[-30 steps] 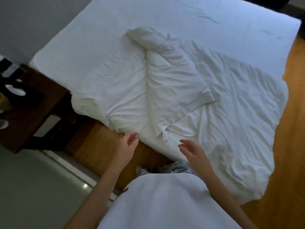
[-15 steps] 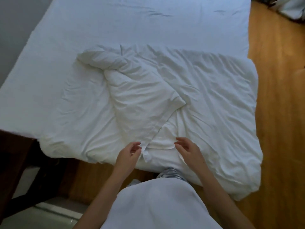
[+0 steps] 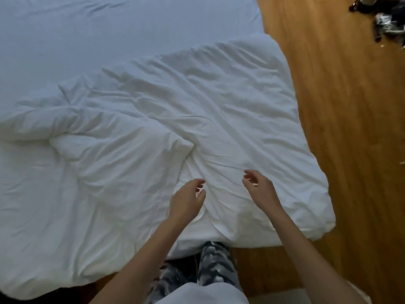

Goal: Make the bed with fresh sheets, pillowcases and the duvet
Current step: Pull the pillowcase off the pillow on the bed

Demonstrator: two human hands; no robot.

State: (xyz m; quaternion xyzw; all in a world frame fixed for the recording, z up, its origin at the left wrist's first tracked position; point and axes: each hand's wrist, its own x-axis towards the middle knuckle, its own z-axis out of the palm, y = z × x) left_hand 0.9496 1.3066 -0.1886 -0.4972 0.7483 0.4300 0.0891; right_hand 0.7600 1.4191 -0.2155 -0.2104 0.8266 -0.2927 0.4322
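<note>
A crumpled white duvet [image 3: 197, 110] lies across the near part of the bed, one flap folded over towards the left, its near and right edges hanging over the mattress. The white fitted sheet [image 3: 109, 29] covers the mattress beyond it. My left hand [image 3: 186, 200] hovers over the duvet's near middle, fingers loosely curled and holding nothing. My right hand [image 3: 260, 189] hovers a little to the right, fingers relaxed and apart, also holding nothing.
Wooden floor [image 3: 350, 106] runs along the right side of the bed and under its near edge. A dark pile of things [image 3: 385, 20] lies on the floor at the far right. My legs in patterned trousers [image 3: 210, 266] stand against the bed's near edge.
The view has swung right and closer to the bed. Both hands have moved forward over the duvet and spread a little further apart; neither has taken hold of cloth.
</note>
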